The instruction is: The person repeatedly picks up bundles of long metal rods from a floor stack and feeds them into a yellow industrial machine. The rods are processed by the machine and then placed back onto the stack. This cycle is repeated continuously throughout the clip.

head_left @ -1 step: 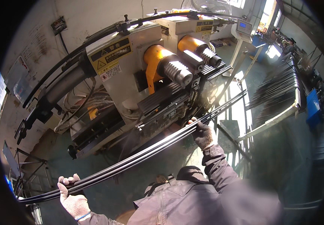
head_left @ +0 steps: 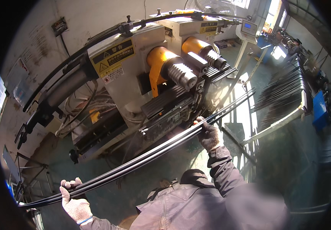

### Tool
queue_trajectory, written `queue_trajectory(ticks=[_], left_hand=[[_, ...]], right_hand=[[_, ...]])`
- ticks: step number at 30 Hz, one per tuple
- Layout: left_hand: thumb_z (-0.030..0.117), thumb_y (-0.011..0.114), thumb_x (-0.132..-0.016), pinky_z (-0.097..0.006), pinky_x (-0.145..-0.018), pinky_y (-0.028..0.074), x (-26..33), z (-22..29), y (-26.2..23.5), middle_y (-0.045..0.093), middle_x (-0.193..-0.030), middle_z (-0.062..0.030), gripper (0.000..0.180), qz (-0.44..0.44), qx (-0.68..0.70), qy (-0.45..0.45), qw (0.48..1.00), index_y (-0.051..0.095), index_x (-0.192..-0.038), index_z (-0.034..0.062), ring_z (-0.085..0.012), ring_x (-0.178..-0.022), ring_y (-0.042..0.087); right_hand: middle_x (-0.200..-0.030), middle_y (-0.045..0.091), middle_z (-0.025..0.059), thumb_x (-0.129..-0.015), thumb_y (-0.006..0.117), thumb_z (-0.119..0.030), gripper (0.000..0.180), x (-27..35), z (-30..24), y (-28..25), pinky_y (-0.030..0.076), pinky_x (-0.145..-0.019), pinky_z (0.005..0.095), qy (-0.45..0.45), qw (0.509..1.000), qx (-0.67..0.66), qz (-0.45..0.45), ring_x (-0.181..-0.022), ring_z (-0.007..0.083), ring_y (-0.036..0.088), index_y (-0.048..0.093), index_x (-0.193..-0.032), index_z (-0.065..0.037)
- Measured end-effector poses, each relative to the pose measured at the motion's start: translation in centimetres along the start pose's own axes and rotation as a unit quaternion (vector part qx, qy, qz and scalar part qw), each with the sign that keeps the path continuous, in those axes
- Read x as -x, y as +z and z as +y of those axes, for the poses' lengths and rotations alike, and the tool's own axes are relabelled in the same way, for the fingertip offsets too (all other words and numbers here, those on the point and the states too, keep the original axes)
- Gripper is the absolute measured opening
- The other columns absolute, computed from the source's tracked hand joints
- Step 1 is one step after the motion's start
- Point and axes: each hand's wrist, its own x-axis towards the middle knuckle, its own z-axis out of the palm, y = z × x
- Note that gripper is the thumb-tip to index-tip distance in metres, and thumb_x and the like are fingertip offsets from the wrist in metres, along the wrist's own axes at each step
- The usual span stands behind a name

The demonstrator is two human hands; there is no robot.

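Observation:
Several long, thin dark metal bars (head_left: 150, 155) run slantwise in front of me, from the lower left to the upper right. My left hand (head_left: 76, 205), in a pale knit glove, supports them near their left end, with the bars lying between thumb and curled fingers. Farther up to the right, my right hand (head_left: 209, 136), gloved with a darker back, is closed round the same bars. Their far right ends fan slightly apart past that hand. Behind the bars stands a large pale machine (head_left: 115, 82) with two orange cylinders ending in ribbed metal shafts.
A rack (head_left: 301, 84) at the right carries many thin dark rods. A control box with a small blue screen (head_left: 248, 27) stands at the back right. A metal frame (head_left: 29, 172) is at the lower left. Black bar-like parts project from the machine's left side.
The bars have shifted slightly to the right, and they lie closer together between my hands. My right hand has moved slightly; my left hand stays nearly where it was.

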Motion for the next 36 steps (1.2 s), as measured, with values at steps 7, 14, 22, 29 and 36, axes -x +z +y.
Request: queue_trajectory(ticks=[7,14,22,29,36], left_hand=[[0.020,0.076,-0.107,-0.054,-0.118,0.054,-4.0,-3.1,-3.4,0.071,-0.122,-0.0126,0.035,-0.050,0.007,-0.002,0.999,0.069,-0.132,-0.0029,-0.0313,-0.119,0.069],[0.013,0.071,-0.107,-0.054,-0.116,0.056,-6.8,-7.4,-2.8,0.074,-0.122,-0.0133,0.022,-0.033,0.036,-0.019,0.999,0.072,-0.124,-0.0016,-0.0327,-0.118,0.070],[0.003,0.063,-0.105,-0.055,-0.117,0.057,-8.8,-13.4,0.5,0.079,-0.122,-0.0160,0.019,0.081,0.039,-0.052,0.995,0.073,-0.121,-0.0008,-0.0327,-0.119,0.075],[0.035,0.080,-0.102,-0.036,-0.041,0.030,-11.8,-16.9,1.5,0.071,-0.076,-0.0062,0.022,0.241,-0.127,-0.248,0.930,0.077,-0.091,0.0166,-0.0228,-0.043,0.046],[0.042,0.083,-0.101,-0.037,-0.039,0.024,-15.7,-18.4,1.1,0.027,-0.050,0.0044,0.039,0.312,-0.173,-0.237,0.904,0.062,-0.077,0.0198,-0.0199,-0.035,0.026]], right_hand=[[-0.103,0.078,0.0139,-0.108,0.067,0.001,0.013,-6.4,-5.4,7.6,0.067,-0.091,0.0396,-0.120,0.988,0.092,0.034,-0.094,0.0268,0.077,0.072,-0.120,0.004],[-0.100,0.076,0.0105,-0.111,0.061,-0.013,0.018,-12.9,-8.3,10.8,0.062,-0.085,0.0353,-0.170,0.976,0.135,-0.018,-0.091,0.0218,0.074,0.074,-0.115,0.000],[-0.106,0.080,0.0085,-0.108,0.064,-0.021,0.023,-24.2,-10.6,7.2,0.060,-0.090,0.0381,-0.236,0.910,0.340,0.037,-0.099,0.0229,0.075,0.078,-0.120,-0.006],[-0.108,0.080,0.0113,-0.103,0.067,-0.019,0.023,-25.5,-11.4,7.8,0.060,-0.091,0.0388,-0.283,0.436,0.854,0.004,-0.105,0.0257,0.077,0.077,-0.122,-0.010],[-0.094,0.077,0.0055,-0.108,0.071,-0.017,0.013,-24.5,-8.8,9.0,0.057,-0.075,0.0336,-0.136,0.958,0.238,0.078,-0.084,0.0194,0.075,0.076,-0.117,-0.009]])
